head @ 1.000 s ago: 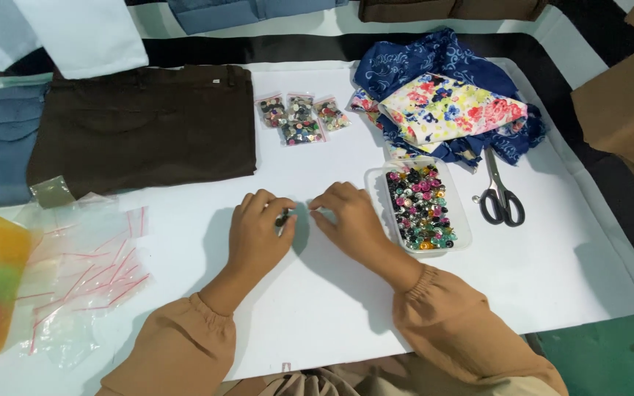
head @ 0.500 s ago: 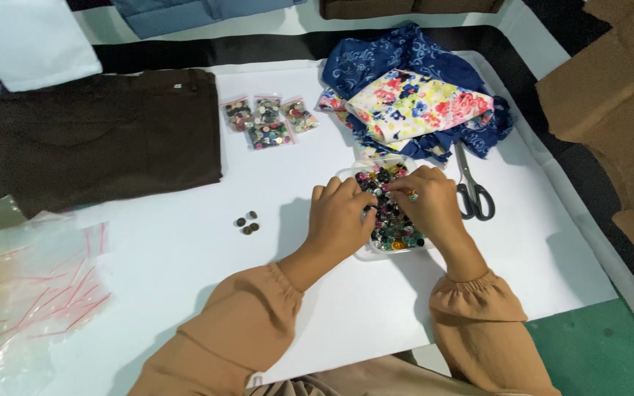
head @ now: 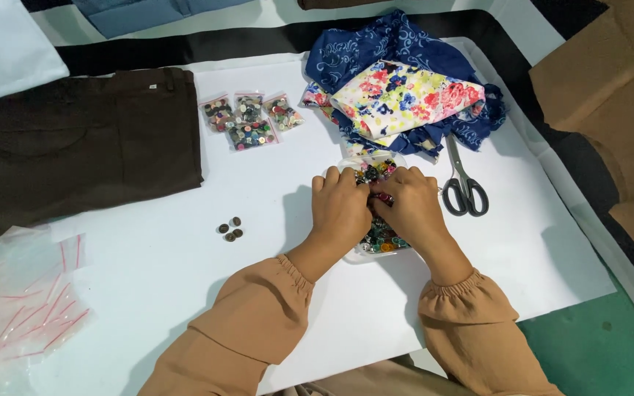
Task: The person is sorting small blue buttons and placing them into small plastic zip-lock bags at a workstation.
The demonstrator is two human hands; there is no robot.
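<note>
On the tabletop (head: 185, 293), dark brown pants (head: 75, 139) are lying far left and flowery cloth (head: 405, 92) is sitting at the top. Both hands, left hand (head: 340, 209) and right hand (head: 409, 209), are digging in the clear tray of buttons (head: 379, 238), fingers curled; what they are pinching is hidden. Four small brown buttons (head: 230, 229) are lying apart, left of them

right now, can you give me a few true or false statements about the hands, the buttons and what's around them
1. Both hands, left hand and right hand, are over the clear tray of buttons. True.
2. The scissors lie left of the tray. False: they lie to its right.
3. Four dark buttons sit loose on the white sheet. True.
4. The brown trousers cover the small bags of buttons. False: the bags lie beside them.
</note>
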